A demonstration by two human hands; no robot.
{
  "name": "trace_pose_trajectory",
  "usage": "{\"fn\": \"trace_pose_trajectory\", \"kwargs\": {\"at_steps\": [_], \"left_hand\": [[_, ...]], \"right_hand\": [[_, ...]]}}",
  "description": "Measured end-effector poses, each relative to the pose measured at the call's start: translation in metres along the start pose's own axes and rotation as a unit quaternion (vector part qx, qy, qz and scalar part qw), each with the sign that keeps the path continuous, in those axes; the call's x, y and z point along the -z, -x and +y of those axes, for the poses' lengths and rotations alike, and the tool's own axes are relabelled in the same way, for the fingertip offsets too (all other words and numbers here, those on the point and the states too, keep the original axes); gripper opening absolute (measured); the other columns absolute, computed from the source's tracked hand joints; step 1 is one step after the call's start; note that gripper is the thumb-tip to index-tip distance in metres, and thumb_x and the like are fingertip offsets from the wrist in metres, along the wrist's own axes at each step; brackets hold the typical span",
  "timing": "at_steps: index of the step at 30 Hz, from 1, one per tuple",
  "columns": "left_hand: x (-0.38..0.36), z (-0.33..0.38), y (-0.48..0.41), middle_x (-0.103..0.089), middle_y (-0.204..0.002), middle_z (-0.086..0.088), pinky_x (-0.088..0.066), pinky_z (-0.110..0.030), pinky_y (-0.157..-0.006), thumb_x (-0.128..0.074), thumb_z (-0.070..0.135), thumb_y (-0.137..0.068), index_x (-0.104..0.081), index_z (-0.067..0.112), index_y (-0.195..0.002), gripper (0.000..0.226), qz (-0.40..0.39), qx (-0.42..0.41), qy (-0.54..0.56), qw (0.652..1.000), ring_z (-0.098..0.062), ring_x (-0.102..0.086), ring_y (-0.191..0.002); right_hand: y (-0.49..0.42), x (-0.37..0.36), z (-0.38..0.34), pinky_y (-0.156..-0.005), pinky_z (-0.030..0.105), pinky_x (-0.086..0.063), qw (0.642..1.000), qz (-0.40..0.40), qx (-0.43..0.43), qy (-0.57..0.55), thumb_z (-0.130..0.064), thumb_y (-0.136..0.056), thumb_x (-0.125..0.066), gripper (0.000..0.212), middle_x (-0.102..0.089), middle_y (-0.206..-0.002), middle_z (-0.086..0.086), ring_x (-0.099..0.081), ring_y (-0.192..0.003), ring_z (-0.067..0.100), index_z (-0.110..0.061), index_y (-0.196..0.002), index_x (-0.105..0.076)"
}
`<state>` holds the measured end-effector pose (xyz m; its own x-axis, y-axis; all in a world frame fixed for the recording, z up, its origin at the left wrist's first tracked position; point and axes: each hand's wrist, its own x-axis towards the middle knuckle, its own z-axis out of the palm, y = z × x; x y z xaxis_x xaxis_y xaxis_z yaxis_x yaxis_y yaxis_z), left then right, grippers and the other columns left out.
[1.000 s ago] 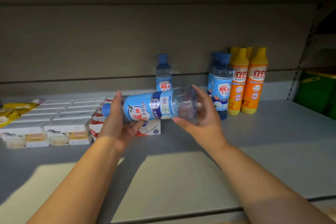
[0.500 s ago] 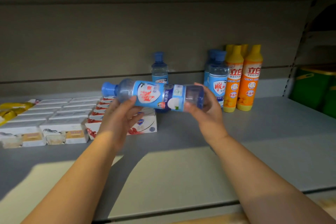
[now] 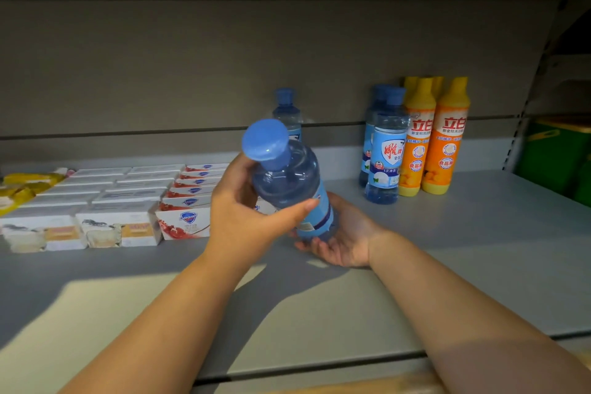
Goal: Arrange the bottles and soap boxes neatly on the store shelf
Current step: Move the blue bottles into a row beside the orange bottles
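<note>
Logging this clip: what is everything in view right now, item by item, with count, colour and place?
held bottle: one, clear blue with blue cap, tilted, in both hands
standing blue bottles: three, one back centre, two beside the orange ones
orange bottles: two in front, more yellow caps behind, right of centre
soap boxes: several rows, white and red-and-white, left
yellow packets: a few, far left
green container: one, far right
shelf: one, grey, under everything
left hand: one, grips the held bottle near its neck
right hand: one, cups its base
</note>
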<state>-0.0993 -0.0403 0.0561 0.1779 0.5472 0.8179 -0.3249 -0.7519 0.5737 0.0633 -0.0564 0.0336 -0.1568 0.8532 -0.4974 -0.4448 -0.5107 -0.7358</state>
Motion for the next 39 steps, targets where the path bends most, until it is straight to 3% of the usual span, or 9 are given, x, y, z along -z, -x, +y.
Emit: {"fn": "trace_pose_trajectory", "kwargs": {"at_steps": [5,11,14,17,20,24,28,34,39], "left_hand": [[0.010,-0.008,0.002,-0.066,-0.105,0.023,-0.049,-0.015,-0.084,-0.082,0.004,-0.060,-0.050,0.025,-0.116,0.067,0.016,0.039,0.036,0.998,0.001,-0.062,-0.103],[0.016,-0.024,-0.008,-0.072,-0.089,0.007,-0.057,-0.027,-0.082,-0.068,0.004,-0.068,-0.055,0.021,-0.104,0.042,0.141,0.199,0.179,0.953,-0.013,-0.068,-0.092],[0.017,-0.031,-0.010,-0.071,-0.102,-0.010,-0.058,-0.034,-0.080,-0.066,0.019,-0.070,-0.060,0.010,-0.103,0.034,0.103,0.346,0.337,0.870,-0.027,-0.068,-0.096],[0.016,-0.032,-0.011,-0.069,-0.110,-0.016,-0.059,-0.038,-0.073,-0.067,0.040,-0.069,-0.059,0.010,-0.114,0.055,0.107,0.421,0.429,0.792,-0.028,-0.070,-0.095],[0.027,-0.038,-0.012,-0.069,-0.108,-0.017,-0.059,-0.038,-0.070,-0.067,0.049,-0.068,-0.060,0.005,-0.115,0.065,0.133,0.394,0.466,0.781,-0.028,-0.070,-0.094],[0.050,-0.034,-0.018,-0.068,-0.094,-0.012,-0.056,-0.040,-0.081,-0.084,0.039,-0.049,-0.061,0.010,-0.102,0.065,0.173,0.315,0.469,0.807,-0.028,-0.069,-0.089],[0.062,-0.027,-0.024,-0.066,-0.082,-0.007,-0.054,-0.034,-0.080,-0.076,0.039,-0.058,-0.063,0.015,-0.084,0.038,0.232,0.261,0.486,0.801,-0.023,-0.067,-0.081],[0.059,-0.023,-0.022,-0.064,-0.065,-0.007,-0.052,-0.030,-0.067,-0.069,0.021,-0.056,-0.066,0.014,-0.061,0.009,0.192,0.224,0.393,0.871,-0.024,-0.063,-0.064],[0.057,-0.021,-0.025,-0.066,-0.072,-0.006,-0.054,-0.029,-0.074,-0.083,0.032,-0.043,-0.070,0.015,-0.069,0.034,0.124,0.200,0.366,0.900,-0.024,-0.065,-0.072]], "right_hand": [[-0.006,0.003,-0.001,-0.044,0.020,-0.051,0.980,0.079,0.151,-0.103,-0.063,-0.079,-0.054,0.053,-0.067,-0.067,0.008,-0.063,-0.058,0.019,-0.012,-0.092,-0.063],[0.001,-0.001,-0.010,-0.050,0.021,-0.050,0.896,0.130,0.389,-0.171,-0.057,-0.078,-0.060,0.032,-0.067,-0.064,-0.003,-0.061,-0.056,0.008,-0.025,-0.082,-0.065],[0.012,0.001,-0.016,-0.066,0.022,-0.054,0.827,0.172,0.530,-0.076,-0.037,-0.084,-0.063,0.022,-0.071,-0.099,0.000,-0.067,-0.084,0.009,-0.024,-0.101,-0.062],[0.024,0.002,-0.007,-0.082,0.016,-0.050,0.705,0.153,0.686,0.094,-0.027,-0.075,-0.075,0.052,-0.060,-0.119,-0.008,-0.059,-0.106,-0.002,-0.023,-0.121,-0.051],[0.030,0.001,0.003,-0.095,0.019,-0.044,0.594,0.115,0.734,0.309,-0.040,-0.065,-0.077,0.067,-0.049,-0.127,-0.022,-0.050,-0.116,-0.003,-0.028,-0.124,-0.046],[0.027,-0.006,0.005,-0.093,0.011,-0.040,0.518,0.128,0.722,0.441,-0.041,-0.058,-0.080,0.075,-0.046,-0.122,-0.037,-0.048,-0.110,-0.012,-0.025,-0.122,-0.045],[0.016,-0.002,0.006,-0.088,0.008,-0.041,0.596,0.114,0.627,0.489,-0.024,-0.059,-0.085,0.069,-0.052,-0.112,-0.032,-0.053,-0.103,-0.010,-0.041,-0.112,-0.043],[-0.003,-0.003,0.019,-0.081,0.031,-0.049,0.887,-0.028,0.322,0.330,-0.039,-0.055,-0.083,0.046,-0.068,-0.106,-0.014,-0.063,-0.094,0.007,-0.041,-0.098,-0.065],[-0.003,0.001,0.015,-0.073,0.014,-0.050,0.832,-0.013,0.411,0.372,-0.012,-0.070,-0.080,0.035,-0.071,-0.091,-0.019,-0.064,-0.086,-0.004,-0.031,-0.095,-0.064]]}}
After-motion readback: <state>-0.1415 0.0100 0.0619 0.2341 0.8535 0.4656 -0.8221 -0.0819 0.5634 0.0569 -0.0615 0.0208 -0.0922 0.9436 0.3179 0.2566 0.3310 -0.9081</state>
